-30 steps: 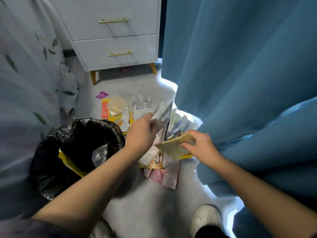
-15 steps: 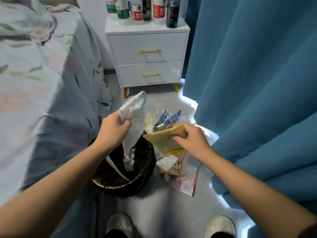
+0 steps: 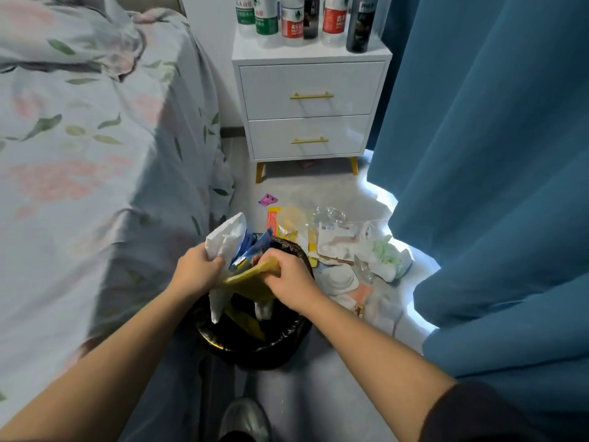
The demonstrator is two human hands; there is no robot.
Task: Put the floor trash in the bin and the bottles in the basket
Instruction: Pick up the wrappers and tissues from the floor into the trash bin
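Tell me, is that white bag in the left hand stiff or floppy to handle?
Probably floppy: the white bag creases where the left hand grips it, and its lower end hangs limp into the bin. Likely light, since one hand holds it up.

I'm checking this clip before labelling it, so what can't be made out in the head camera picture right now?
Head view:
Contents of the black-lined round bin: mostly covered by the left hand, right hand, white plastic bag and yellow flat packet.
Caps of the label-wrapped bottles on the white nightstand: cut off by the top edge; label text too small.
The basket: not in view.
Whatever lies behind the blue curtain: hidden by its folds.
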